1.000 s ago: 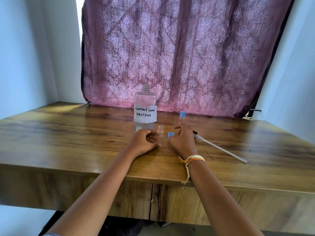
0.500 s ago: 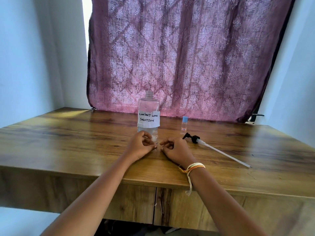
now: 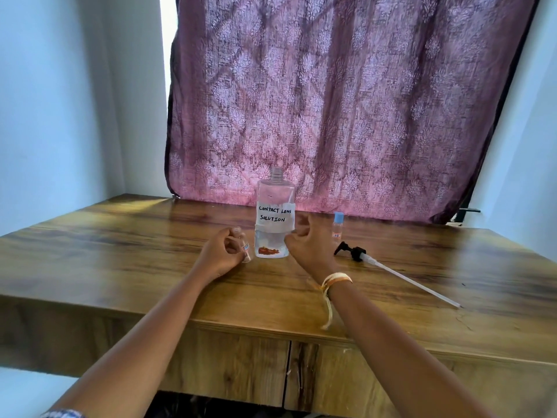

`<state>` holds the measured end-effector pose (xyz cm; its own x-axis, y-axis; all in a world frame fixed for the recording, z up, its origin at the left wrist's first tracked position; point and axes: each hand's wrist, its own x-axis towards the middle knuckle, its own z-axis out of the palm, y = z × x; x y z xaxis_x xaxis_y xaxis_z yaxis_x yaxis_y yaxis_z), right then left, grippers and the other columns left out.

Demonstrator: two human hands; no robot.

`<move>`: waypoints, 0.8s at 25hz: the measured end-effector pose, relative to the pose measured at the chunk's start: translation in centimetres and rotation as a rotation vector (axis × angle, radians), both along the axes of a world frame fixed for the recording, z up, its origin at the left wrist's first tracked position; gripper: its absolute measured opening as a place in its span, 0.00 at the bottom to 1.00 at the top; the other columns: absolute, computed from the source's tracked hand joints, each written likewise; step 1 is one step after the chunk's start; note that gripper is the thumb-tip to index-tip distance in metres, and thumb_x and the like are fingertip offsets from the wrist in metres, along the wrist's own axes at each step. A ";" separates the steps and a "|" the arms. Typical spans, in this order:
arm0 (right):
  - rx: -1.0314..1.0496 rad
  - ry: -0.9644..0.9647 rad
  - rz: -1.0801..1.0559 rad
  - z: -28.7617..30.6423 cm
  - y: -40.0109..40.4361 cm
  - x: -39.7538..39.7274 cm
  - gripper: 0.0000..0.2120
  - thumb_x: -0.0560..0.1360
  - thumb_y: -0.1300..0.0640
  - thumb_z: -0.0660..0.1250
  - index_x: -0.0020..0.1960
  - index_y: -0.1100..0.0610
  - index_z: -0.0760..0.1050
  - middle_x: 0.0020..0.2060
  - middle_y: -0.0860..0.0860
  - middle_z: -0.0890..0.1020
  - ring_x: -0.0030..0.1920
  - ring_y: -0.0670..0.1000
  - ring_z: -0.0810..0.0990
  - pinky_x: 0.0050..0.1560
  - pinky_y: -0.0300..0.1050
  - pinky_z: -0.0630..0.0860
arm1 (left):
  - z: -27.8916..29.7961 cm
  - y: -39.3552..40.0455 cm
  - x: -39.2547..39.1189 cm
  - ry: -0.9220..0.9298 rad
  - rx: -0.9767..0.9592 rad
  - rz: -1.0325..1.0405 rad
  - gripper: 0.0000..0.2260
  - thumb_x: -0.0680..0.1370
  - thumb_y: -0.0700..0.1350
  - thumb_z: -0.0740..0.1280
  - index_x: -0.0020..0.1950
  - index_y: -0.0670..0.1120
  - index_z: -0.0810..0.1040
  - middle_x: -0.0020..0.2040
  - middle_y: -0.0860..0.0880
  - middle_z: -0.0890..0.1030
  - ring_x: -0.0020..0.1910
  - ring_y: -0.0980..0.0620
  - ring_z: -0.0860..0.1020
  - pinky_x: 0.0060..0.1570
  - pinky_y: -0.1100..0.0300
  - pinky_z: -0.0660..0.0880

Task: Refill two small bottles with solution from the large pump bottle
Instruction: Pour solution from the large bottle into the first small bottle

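Observation:
The large clear bottle (image 3: 275, 203), labelled CONTACT LENS SOLUTION, stands uncapped on the wooden table (image 3: 120, 251) with a little liquid at the bottom. My left hand (image 3: 221, 253) is just left of it, closed around a small uncapped bottle (image 3: 245, 250) held upright on the table. My right hand (image 3: 307, 245) rests against the large bottle's lower right side with its fingers curled; what they hold is hidden. A second small bottle (image 3: 337, 226) with a blue cap stands farther right. The blue cap of the first small bottle is out of sight.
The black pump head (image 3: 351, 251) lies on the table right of my right hand, its long white tube (image 3: 413, 283) running toward the front right. A purple patterned curtain (image 3: 346, 101) hangs behind the table. Pale walls close in on both sides.
My left hand has slid left with the small bottle. My right hand moved up and away from it, to the large bottle's right side. The blue cap seen earlier is no longer visible.

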<state>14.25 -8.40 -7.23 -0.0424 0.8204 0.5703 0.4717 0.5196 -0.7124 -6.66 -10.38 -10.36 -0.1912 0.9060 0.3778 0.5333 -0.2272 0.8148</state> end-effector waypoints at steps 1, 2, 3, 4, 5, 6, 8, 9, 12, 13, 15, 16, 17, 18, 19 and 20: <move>0.005 0.016 -0.021 0.5 0.3 -0.4 0.26 0.65 0.53 0.72 0.61 0.54 0.71 0.50 0.51 0.79 0.45 0.51 0.78 0.44 0.47 0.79 | 0.0 0.2 -0.1 -0.006 0.008 -0.007 0.18 0.67 0.38 0.75 0.54 0.47 0.77 0.49 0.46 0.83 0.49 0.48 0.83 0.54 0.49 0.80; 0.004 0.032 -0.041 1.0 0.8 -0.7 0.31 0.65 0.53 0.74 0.65 0.55 0.68 0.53 0.52 0.76 0.49 0.51 0.76 0.47 0.46 0.77 | 0.0 0.3 -0.1 -0.013 0.018 -0.012 0.17 0.67 0.38 0.75 0.53 0.49 0.77 0.49 0.45 0.84 0.48 0.48 0.83 0.54 0.49 0.80; -0.019 0.046 -0.030 1.6 1.2 -1.0 0.34 0.66 0.54 0.76 0.67 0.57 0.65 0.55 0.52 0.74 0.52 0.51 0.75 0.50 0.46 0.74 | -0.2 0.4 -0.1 -0.019 0.032 -0.021 0.17 0.68 0.37 0.75 0.52 0.50 0.77 0.49 0.45 0.84 0.48 0.47 0.83 0.53 0.49 0.80; -0.055 0.078 0.013 2.1 2.1 -1.1 0.35 0.67 0.55 0.76 0.69 0.58 0.63 0.56 0.52 0.73 0.55 0.51 0.73 0.52 0.45 0.72 | -0.3 0.4 -0.1 -0.020 0.045 -0.035 0.16 0.69 0.36 0.74 0.51 0.51 0.77 0.50 0.45 0.84 0.48 0.47 0.83 0.52 0.50 0.80; -0.121 0.119 0.081 2.7 2.6 -1.3 0.37 0.68 0.55 0.77 0.70 0.58 0.62 0.57 0.52 0.72 0.56 0.51 0.73 0.54 0.46 0.72 | -0.4 0.5 0.0 -0.016 0.057 -0.056 0.15 0.70 0.35 0.72 0.51 0.51 0.77 0.49 0.44 0.84 0.47 0.46 0.83 0.50 0.51 0.80; -0.188 0.170 0.158 3.1 3.3 -1.4 0.39 0.67 0.53 0.78 0.70 0.58 0.62 0.59 0.52 0.73 0.58 0.51 0.74 0.56 0.48 0.74 | -0.6 0.6 0.1 -0.003 0.065 -0.072 0.13 0.71 0.34 0.70 0.52 0.48 0.77 0.48 0.42 0.84 0.44 0.46 0.82 0.47 0.50 0.79; -0.277 0.253 0.256 3.6 4.7 -1.5 0.38 0.65 0.49 0.79 0.68 0.58 0.66 0.61 0.55 0.77 0.58 0.55 0.79 0.55 0.53 0.79 | -0.9 0.7 0.3 0.048 0.062 -0.093 0.10 0.73 0.34 0.66 0.53 0.42 0.77 0.46 0.37 0.83 0.40 0.48 0.79 0.39 0.51 0.76; -0.272 0.280 0.292 3.8 5.2 -1.5 0.32 0.66 0.51 0.78 0.64 0.59 0.70 0.58 0.56 0.79 0.55 0.56 0.81 0.51 0.51 0.81 | -0.9 0.8 0.2 0.063 0.056 -0.101 0.10 0.73 0.34 0.66 0.54 0.41 0.76 0.46 0.36 0.82 0.39 0.49 0.78 0.38 0.52 0.75; -0.236 0.304 0.367 4.1 6.3 -1.7 0.20 0.69 0.56 0.75 0.58 0.60 0.74 0.52 0.54 0.82 0.49 0.53 0.83 0.47 0.46 0.82 | -1.0 1.1 0.2 0.033 0.031 -0.116 0.15 0.72 0.36 0.70 0.57 0.43 0.76 0.48 0.41 0.83 0.43 0.47 0.81 0.46 0.49 0.80; -0.238 0.300 0.394 4.1 6.4 -1.7 0.20 0.69 0.56 0.75 0.58 0.59 0.75 0.52 0.54 0.82 0.49 0.52 0.83 0.47 0.46 0.81 | -1.1 1.2 0.2 0.018 0.026 -0.112 0.17 0.70 0.39 0.72 0.58 0.45 0.77 0.48 0.43 0.83 0.46 0.45 0.82 0.48 0.49 0.80; -0.232 0.309 0.432 3.9 6.7 -1.9 0.18 0.70 0.56 0.75 0.57 0.56 0.75 0.54 0.55 0.82 0.48 0.50 0.83 0.46 0.44 0.81 | -1.2 1.3 0.0 0.011 0.022 -0.105 0.19 0.68 0.47 0.76 0.57 0.49 0.77 0.49 0.45 0.84 0.49 0.44 0.82 0.50 0.49 0.80; -0.234 0.316 0.444 3.6 6.9 -1.9 0.20 0.69 0.54 0.75 0.58 0.56 0.75 0.54 0.55 0.82 0.49 0.50 0.84 0.45 0.42 0.81 | -1.2 1.3 -0.1 0.005 0.017 -0.104 0.20 0.67 0.51 0.76 0.57 0.51 0.77 0.50 0.45 0.84 0.50 0.45 0.82 0.51 0.49 0.80; -0.235 0.323 0.445 3.4 6.9 -1.9 0.24 0.67 0.51 0.76 0.59 0.57 0.75 0.54 0.55 0.83 0.49 0.51 0.84 0.44 0.42 0.82 | -1.2 1.3 -0.2 -0.004 0.008 -0.105 0.22 0.66 0.55 0.76 0.57 0.52 0.78 0.51 0.46 0.84 0.50 0.46 0.82 0.52 0.50 0.80; -0.223 0.325 0.462 3.3 6.9 -1.8 0.25 0.65 0.50 0.76 0.59 0.55 0.76 0.53 0.54 0.84 0.49 0.51 0.84 0.45 0.43 0.82 | -1.1 1.1 -0.1 -0.010 0.001 -0.109 0.24 0.65 0.59 0.75 0.57 0.53 0.78 0.51 0.46 0.84 0.51 0.48 0.82 0.53 0.50 0.80; -0.210 0.322 0.476 3.3 6.7 -1.6 0.22 0.65 0.50 0.75 0.56 0.53 0.77 0.51 0.53 0.84 0.48 0.51 0.85 0.46 0.44 0.82 | -1.0 1.0 -0.1 -0.015 -0.001 -0.117 0.26 0.64 0.62 0.73 0.57 0.53 0.78 0.51 0.47 0.84 0.51 0.49 0.82 0.53 0.51 0.80; -0.204 0.321 0.495 3.4 6.7 -1.5 0.19 0.65 0.51 0.74 0.54 0.51 0.77 0.49 0.52 0.84 0.48 0.51 0.85 0.47 0.46 0.82 | -0.8 0.8 0.0 -0.017 0.002 -0.127 0.26 0.64 0.64 0.72 0.56 0.52 0.79 0.51 0.48 0.84 0.51 0.49 0.82 0.54 0.50 0.80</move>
<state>12.73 -1.71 -3.79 -0.2984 0.8410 0.4513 -0.0444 0.4601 -0.8867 -6.67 -9.59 -11.11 -0.0815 0.9226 0.3771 0.4866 -0.2934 0.8229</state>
